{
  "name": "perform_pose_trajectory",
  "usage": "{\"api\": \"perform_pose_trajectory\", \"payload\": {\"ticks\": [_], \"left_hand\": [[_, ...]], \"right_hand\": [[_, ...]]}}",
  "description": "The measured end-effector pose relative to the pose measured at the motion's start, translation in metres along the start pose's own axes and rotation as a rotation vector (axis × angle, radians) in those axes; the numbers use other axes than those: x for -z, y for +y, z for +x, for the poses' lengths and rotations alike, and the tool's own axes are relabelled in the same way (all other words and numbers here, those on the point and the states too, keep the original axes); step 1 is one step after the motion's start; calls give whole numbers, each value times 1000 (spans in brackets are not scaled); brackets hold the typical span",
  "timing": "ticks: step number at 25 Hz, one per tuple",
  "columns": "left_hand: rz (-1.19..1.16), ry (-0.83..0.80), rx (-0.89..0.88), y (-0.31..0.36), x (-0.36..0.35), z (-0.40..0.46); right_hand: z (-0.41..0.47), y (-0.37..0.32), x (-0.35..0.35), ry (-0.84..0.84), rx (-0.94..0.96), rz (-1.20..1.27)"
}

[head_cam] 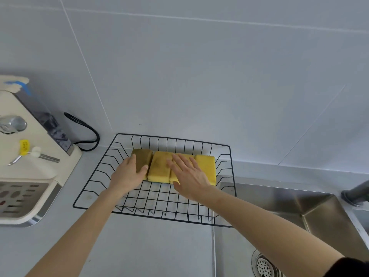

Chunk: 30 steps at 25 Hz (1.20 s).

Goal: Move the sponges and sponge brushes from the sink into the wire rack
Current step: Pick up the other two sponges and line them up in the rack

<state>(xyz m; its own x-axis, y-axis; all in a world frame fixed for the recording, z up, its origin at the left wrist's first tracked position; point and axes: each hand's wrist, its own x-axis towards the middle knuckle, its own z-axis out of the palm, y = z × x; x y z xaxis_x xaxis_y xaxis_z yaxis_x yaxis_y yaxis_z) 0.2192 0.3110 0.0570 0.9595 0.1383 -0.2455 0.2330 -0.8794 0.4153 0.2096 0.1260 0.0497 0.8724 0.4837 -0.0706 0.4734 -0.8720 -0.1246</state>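
A black wire rack sits on the grey counter against the tiled wall. Several yellow sponges lie side by side along its back. The leftmost sponge is darker and brownish, and my left hand wraps its near left end with fingers and thumb. Beside it lies a stained yellow sponge. My right hand lies flat, fingers spread, on top of the third sponge. The rightmost sponge is clean yellow and untouched. The steel sink is at the right; no sponge or brush shows in its visible part.
A cream countertop appliance with a drip tray stands at the left, its black cable looping behind the rack. A dark faucet base is at the far right. The sink drain is at the lower right.
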Motion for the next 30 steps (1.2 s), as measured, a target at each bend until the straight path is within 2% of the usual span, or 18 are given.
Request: {"api": "perform_pose_trajectory", "payload": {"ticks": [11,15,30], "left_hand": [[170,100,-272,67,34,-68],[287,103,-313,96,34,-99],[425,15,-528,217,-29,-202]], "right_hand": [[-86,18,58,88,-188,-33],[-128,32,72,127,-265,-29],[-311,118,82,171,-539,52]]}}
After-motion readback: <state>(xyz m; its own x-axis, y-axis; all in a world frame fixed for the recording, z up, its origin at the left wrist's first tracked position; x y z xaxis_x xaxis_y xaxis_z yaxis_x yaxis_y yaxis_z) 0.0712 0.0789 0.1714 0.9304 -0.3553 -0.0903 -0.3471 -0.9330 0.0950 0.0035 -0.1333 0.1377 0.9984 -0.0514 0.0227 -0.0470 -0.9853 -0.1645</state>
